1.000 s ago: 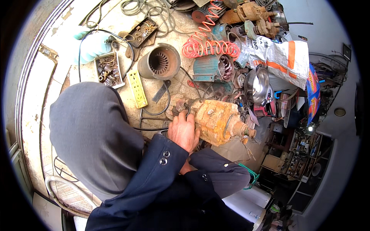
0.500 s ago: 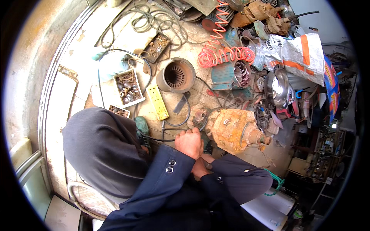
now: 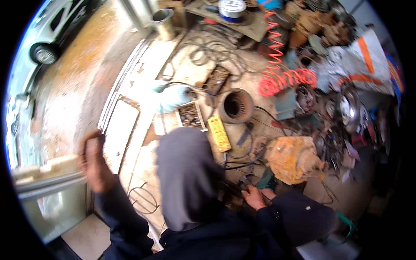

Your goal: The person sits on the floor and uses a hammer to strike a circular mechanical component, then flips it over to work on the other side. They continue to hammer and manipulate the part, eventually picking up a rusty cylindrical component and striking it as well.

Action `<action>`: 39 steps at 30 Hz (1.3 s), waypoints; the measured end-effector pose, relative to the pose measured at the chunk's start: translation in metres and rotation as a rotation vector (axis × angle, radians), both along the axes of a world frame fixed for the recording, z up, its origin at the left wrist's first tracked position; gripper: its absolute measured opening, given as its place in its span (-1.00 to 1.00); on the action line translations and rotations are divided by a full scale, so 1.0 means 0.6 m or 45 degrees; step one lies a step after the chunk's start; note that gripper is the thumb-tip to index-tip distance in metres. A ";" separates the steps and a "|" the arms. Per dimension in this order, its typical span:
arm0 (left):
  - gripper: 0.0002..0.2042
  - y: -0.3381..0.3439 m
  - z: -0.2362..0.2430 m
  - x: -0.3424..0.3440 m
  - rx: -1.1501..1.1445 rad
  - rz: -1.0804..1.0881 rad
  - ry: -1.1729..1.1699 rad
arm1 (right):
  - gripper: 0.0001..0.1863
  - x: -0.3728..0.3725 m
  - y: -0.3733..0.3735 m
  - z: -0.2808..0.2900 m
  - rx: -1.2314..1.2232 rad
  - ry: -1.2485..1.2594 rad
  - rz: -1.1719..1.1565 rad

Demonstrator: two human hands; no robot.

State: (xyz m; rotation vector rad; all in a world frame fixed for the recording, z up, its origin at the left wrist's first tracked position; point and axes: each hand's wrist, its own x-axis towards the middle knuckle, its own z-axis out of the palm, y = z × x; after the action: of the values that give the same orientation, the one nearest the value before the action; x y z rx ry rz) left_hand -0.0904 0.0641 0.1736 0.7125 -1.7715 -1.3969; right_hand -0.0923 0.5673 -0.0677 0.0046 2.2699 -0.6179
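My left hand (image 3: 96, 167) is raised at the left, away from the work, its fingers smeared by motion; whether it holds anything does not show. Low in the middle, my right hand (image 3: 253, 198) is closed beside my right knee. It seems to grip a dark metal tool (image 3: 235, 187), blurred and partly hidden by my grey-trousered left knee (image 3: 188, 169). Just beyond the right hand lies a rusty orange motor housing (image 3: 289, 159) on the floor. A green shoe (image 3: 265, 180) shows between the hand and the housing.
Beyond my knee are a yellow power strip (image 3: 219, 134), a hollow motor stator (image 3: 236, 105) and a box of small metal parts (image 3: 190, 116). A coiled red hose (image 3: 286, 80) and a teal motor casing (image 3: 286, 104) lie farther right. Black cable (image 3: 242, 166) crosses the floor.
My hands were together beside the rusty housing; the left has swung up and out to the left, while the right stays low. The view has turned left, bringing a parked car into sight.
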 end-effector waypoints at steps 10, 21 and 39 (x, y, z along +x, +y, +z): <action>-0.58 0.011 -0.523 0.211 0.116 -0.074 -1.376 | -0.66 0.048 0.068 -0.030 -0.132 0.077 0.116; -0.36 0.192 -0.594 0.194 0.381 -0.237 -1.302 | -0.66 0.046 0.076 0.016 -0.018 -0.064 0.047; -0.86 0.111 -0.348 -0.141 -0.467 -0.819 -0.364 | -0.65 0.020 0.012 0.024 -0.044 -0.215 -0.092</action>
State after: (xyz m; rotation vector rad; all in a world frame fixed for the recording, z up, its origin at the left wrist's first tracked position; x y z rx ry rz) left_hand -0.1751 0.1304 -0.0354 0.1413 -2.5461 -1.3358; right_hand -0.0805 0.5746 -0.0532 0.1186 2.1035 -0.6690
